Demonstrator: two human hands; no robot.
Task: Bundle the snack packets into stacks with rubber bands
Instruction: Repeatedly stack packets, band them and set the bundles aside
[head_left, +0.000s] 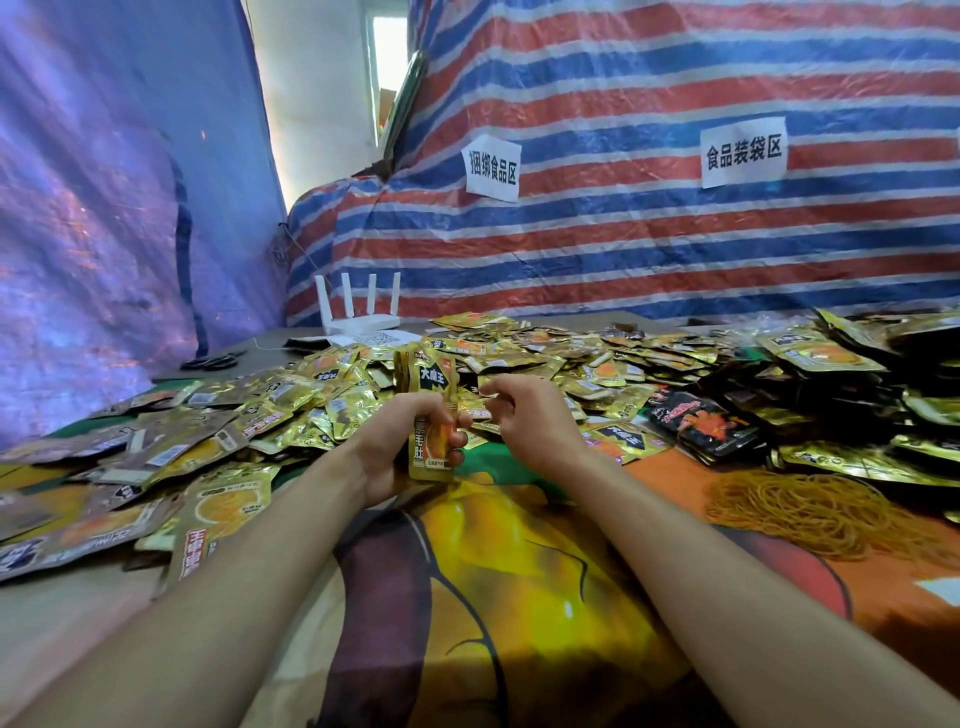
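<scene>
My left hand (400, 441) grips an upright stack of gold snack packets (431, 410) at its middle, over the near part of the table. My right hand (524, 415) hovers just right of the stack with its fingers curled; a thin rubber band may run from them to the stack, but I cannot make it out clearly. Loose gold packets (519, 353) lie heaped across the table behind and to the left. A pile of tan rubber bands (826, 509) lies at the right.
A black and red packet bundle (701, 421) lies right of my right hand. A white router (358, 306) and black scissors (215, 361) sit at the back left. Striped tarpaulin (623, 234) with paper signs walls off the back. A colourful printed cloth (519, 571) covers the table.
</scene>
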